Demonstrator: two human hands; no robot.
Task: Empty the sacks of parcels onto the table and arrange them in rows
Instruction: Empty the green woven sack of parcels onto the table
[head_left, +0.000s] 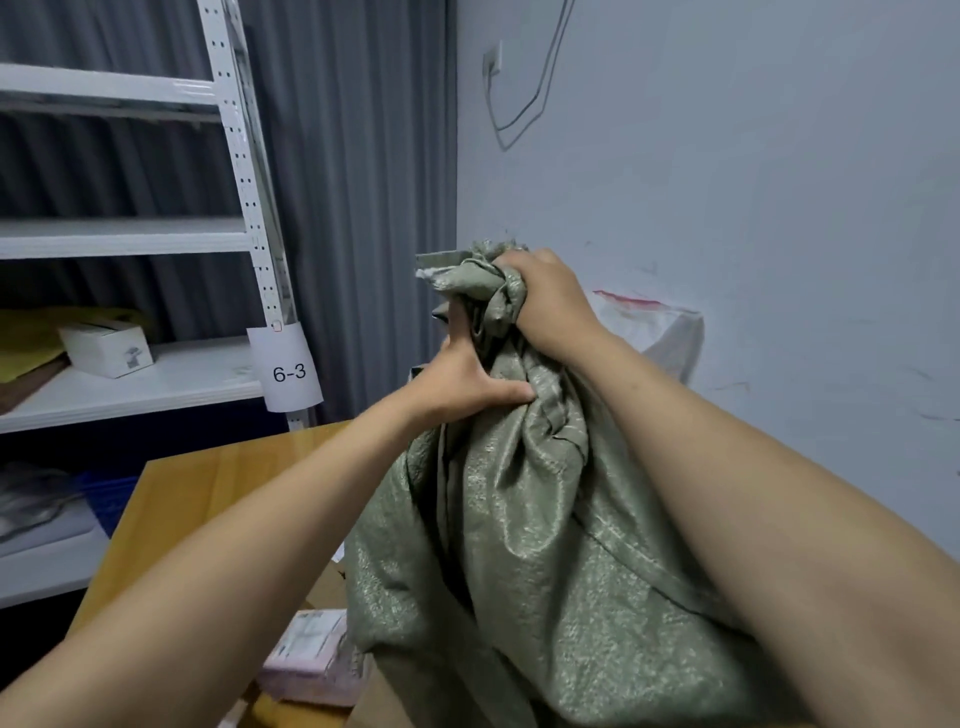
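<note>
A bulging grey-green woven sack (524, 561) stands upright over the yellow wooden table (197, 499), its mouth bunched at the top. My right hand (550, 301) grips the gathered neck from above. My left hand (462, 382) holds the sack just below that, thumb pressed into the fabric. A pink-white parcel (311, 657) with a label lies on the table at the sack's lower left, beside a brown cardboard box (327, 587) partly hidden by the sack. The sack's contents are hidden.
White metal shelving (156, 384) stands at the left with a small white box (106, 348), yellow bags and a tag reading 6-3 (288, 371). A white sack (660, 332) leans against the grey wall behind. Grey curtains hang at the back.
</note>
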